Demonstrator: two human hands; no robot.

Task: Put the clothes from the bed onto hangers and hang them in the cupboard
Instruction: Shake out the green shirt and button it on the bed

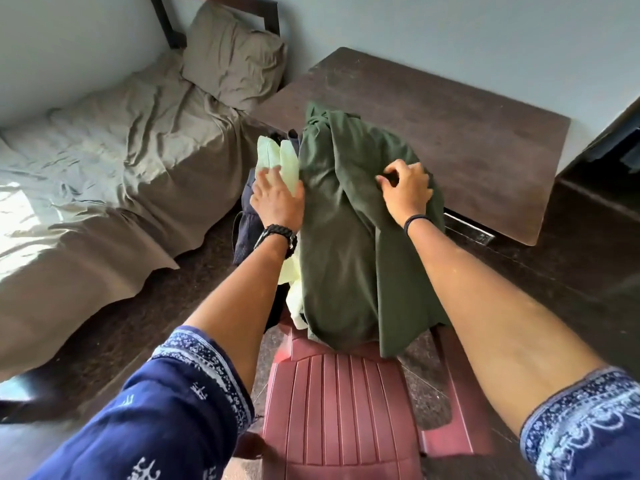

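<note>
Clothes pile (349,237) hides chair back; left hand (277,197) partly tucked beneath.

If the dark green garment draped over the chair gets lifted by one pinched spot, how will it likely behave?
The dark green garment would probably hang limp: it already sags in soft folds over the red chair. It looks light. Lifting may drag the pale green cloth beside it.

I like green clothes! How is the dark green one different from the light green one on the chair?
The dark green garment is deep olive; the light green garment is pale mint. The dark one lies on top of the pile, spread wide, while the light one peeks out beside and under it. The right hand pinches the dark one; the left hand rests flat on the light one. Both are heaped on the red chair.
</note>
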